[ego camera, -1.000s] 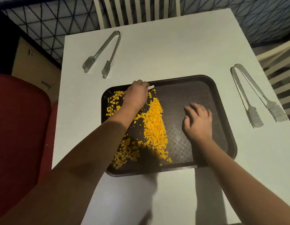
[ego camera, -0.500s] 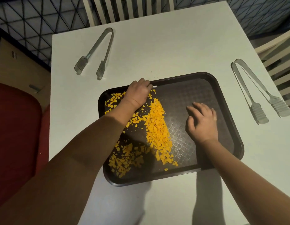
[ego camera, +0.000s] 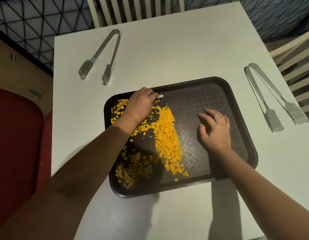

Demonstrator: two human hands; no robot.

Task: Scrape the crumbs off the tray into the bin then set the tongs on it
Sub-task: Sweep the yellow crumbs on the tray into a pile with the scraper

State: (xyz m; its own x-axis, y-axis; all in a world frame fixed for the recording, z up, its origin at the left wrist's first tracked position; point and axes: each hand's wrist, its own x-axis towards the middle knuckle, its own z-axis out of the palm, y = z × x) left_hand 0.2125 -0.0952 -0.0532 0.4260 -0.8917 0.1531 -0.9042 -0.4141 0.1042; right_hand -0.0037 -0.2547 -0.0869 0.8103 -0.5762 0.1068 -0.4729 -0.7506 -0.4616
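A dark rectangular tray [ego camera: 240, 104] lies on the white table [ego camera: 176, 54]. Orange crumbs [ego camera: 167, 135] cover its left half, heaped in a ridge down the middle. My left hand [ego camera: 141, 104] rests near the tray's far edge, closed around a small white scraper [ego camera: 160, 96] whose tip pokes out to the right. My right hand [ego camera: 214, 130] lies flat on the bare right half of the tray, fingers spread. One pair of metal tongs [ego camera: 101, 56] lies at the far left of the table, another pair of tongs [ego camera: 269, 97] to the right of the tray.
A red bin [ego camera: 17, 144] stands on the floor just left of the table. White slatted chairs stand at the far side [ego camera: 133, 9] and the right side [ego camera: 295, 54]. The floor has a dark tile pattern.
Both hands stay nearly where they were on the tray; the left hand with the scraper has barely shifted. The view has drifted slightly.
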